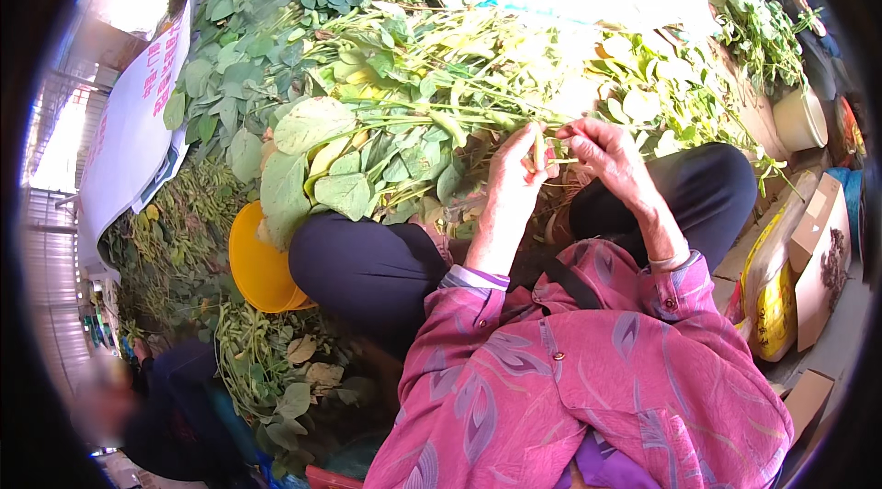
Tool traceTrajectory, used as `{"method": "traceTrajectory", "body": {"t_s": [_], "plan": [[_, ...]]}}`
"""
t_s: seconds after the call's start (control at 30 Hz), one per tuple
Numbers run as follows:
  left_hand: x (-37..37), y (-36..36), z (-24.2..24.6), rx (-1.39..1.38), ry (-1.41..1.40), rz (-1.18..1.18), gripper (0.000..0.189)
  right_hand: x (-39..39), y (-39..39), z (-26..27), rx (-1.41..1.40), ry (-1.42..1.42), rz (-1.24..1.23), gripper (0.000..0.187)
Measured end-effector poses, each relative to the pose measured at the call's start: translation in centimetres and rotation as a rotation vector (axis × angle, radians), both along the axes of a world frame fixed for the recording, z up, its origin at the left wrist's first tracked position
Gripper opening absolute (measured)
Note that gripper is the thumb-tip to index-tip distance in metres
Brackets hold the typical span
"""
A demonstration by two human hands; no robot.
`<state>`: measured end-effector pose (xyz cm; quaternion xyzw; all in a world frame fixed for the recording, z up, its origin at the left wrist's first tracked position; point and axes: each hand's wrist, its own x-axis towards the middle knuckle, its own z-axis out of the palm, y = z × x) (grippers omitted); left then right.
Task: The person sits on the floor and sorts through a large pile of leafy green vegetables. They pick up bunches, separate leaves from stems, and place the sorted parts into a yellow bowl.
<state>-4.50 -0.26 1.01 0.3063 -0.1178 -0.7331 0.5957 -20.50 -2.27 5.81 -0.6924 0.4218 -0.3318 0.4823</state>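
Note:
My left hand (513, 162) is closed around green soybean pods, one pod (539, 144) showing between the thumb and fingers. A soybean plant (413, 118) stretches leftward from my hands, its broad leaves hanging over my left knee. At the stem end, my right hand (610, 155) has its thumb and forefinger pinched together; the palm side is hidden, and a thin stem passes between the two hands. A plump pod (449, 127) is still attached to the stem left of my left hand. Both hands are above the gap between my bent knees.
Heaped soybean plants (269, 41) spread in front and leftward. A yellow bucket (258, 265) touches my left knee. Rightward are a cream bucket (803, 120), a yellow printed bag (775, 303) and a cardboard box (820, 262). Other people sit at lower left and upper right.

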Motion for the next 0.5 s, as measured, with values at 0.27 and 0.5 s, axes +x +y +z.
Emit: {"method": "traceTrajectory", "body": {"t_s": [0.27,0.5], "plan": [[-2.2,-0.2,-0.7,0.042,-0.119,0.14,0.009,0.6,1.8,-1.3,0.386,-0.221,0.012,0.013],[-3.1,0.0,-0.8,0.007,-0.233,0.232,0.011,0.1,1.7,-1.6,0.446,-0.239,0.013,0.011]]}}
